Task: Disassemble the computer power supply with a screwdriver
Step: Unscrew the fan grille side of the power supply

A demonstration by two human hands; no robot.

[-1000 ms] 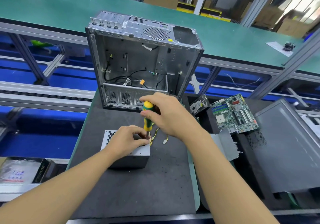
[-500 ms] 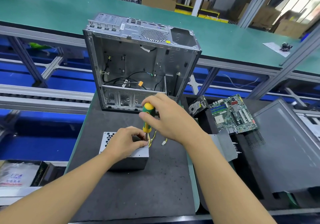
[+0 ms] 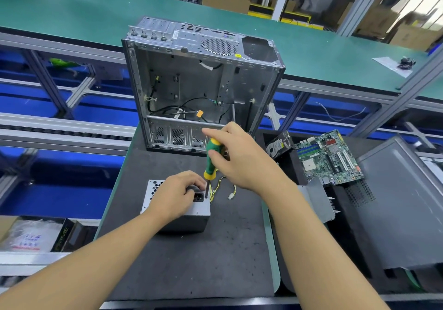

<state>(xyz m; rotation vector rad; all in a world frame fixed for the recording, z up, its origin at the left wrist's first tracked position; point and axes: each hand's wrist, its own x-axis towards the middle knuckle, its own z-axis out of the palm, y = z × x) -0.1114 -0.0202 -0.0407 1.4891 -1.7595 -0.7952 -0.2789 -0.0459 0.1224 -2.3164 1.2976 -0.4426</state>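
Screw head: too small to tell, under the screwdriver tip, just beside the left hand fingers.
Power supply top: mostly hidden beneath those fingers.
Forearms: cut off by the bottom edge.

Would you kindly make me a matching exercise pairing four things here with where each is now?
1. grey metal power supply box
2. green-and-yellow-handled screwdriver
3. green motherboard circuit board
4. open silver computer case

A. upright, far end of dark mat
B. gripped by the right hand
C. under the left hand
D. lying right of the mat

Pairs: 1-C, 2-B, 3-D, 4-A.
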